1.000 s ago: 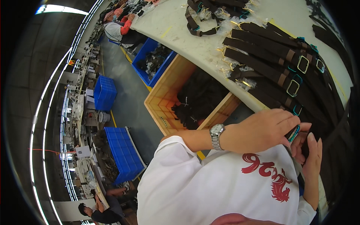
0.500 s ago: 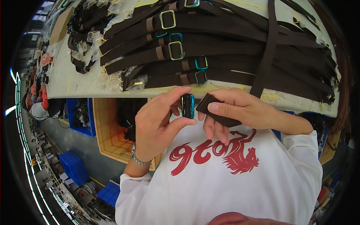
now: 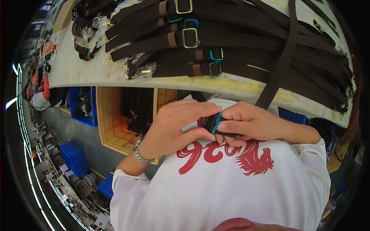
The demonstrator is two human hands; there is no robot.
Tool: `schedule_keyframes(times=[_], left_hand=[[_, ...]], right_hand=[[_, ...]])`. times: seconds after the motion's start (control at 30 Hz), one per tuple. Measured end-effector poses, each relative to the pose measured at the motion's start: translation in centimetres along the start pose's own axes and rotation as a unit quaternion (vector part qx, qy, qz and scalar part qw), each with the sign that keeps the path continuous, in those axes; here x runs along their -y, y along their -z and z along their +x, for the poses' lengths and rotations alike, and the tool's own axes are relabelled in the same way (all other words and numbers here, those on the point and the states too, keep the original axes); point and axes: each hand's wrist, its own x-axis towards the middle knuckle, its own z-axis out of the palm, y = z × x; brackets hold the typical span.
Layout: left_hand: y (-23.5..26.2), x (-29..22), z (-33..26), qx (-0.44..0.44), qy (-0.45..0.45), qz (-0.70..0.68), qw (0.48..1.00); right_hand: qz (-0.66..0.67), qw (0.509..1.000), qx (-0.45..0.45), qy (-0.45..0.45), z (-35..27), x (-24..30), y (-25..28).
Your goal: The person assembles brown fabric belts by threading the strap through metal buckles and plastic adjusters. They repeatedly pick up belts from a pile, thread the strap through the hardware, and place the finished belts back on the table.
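Observation:
My left hand (image 3: pixel 175 125), with a metal watch on its wrist, pinches a rectangular buckle (image 3: pixel 217 123) edged in shiny blue between thumb and fingers. Dark strap shows inside the buckle's frame. Close against it, my right hand (image 3: pixel 252 124) grips a dark brown strap (image 3: pixel 227 133) with thumb over fingers. The two hands meet in front of my white shirt, just off the table's near edge. Most of the held strap is hidden by my fingers. One long dark strap (image 3: pixel 269 94) comes down over the table edge behind my right hand.
Several brown straps with rectangular buckles (image 3: pixel 190 37) lie across the pale table (image 3: pixel 92 80). Small clear plastic bags (image 3: pixel 146 71) rest at their left ends. Below stand a wooden crate (image 3: pixel 110 123) holding dark material and blue bins (image 3: pixel 73 158). Another person (image 3: pixel 40 99) is far left.
My left hand has moved right with the buckle, which now meets the strap in my right hand and is tilted. The view has shifted, so the table sits higher.

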Motion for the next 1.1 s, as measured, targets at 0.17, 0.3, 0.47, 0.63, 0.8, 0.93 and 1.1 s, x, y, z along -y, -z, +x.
schedule_keyframes(times=[0.17, 0.3, 0.47, 0.63, 0.8, 0.93, 1.1], left_hand=[[-0.5, 1.2, -1.0, -0.068, -0.038, -0.031, 0.996], [-1.1, 1.6, -1.1, -0.054, -0.021, -0.09, 0.994], [-1.1, 1.3, -1.7, -0.042, -0.018, -0.084, 0.995], [-0.1, 1.7, -1.8, -0.022, -0.021, -0.06, 0.998], [-2.5, 2.0, -1.3, -0.12, 0.045, -0.324, 0.937], [-1.3, 1.6, -0.8, -0.117, -0.018, -0.195, 0.974], [-1.0, 1.1, -0.8, -0.058, -0.02, -0.137, 0.989]], right_hand=[[-0.02, 0.999, -0.042, -0.006, 0.5, 0.9, 0.2], [-0.017, 0.995, -0.096, 0.028, 0.0, -0.5, -0.4], [-0.018, 0.994, -0.11, -0.005, 1.0, -1.0, -0.5], [-0.056, 0.993, -0.103, -0.014, 1.9, -0.9, -0.6], [0.008, 0.99, -0.132, 0.059, 1.6, -1.7, 0.0], [-0.034, 0.983, -0.167, 0.066, 1.1, -1.0, -0.5], [-0.065, 0.986, -0.148, 0.033, -0.2, -1.7, -0.1]])
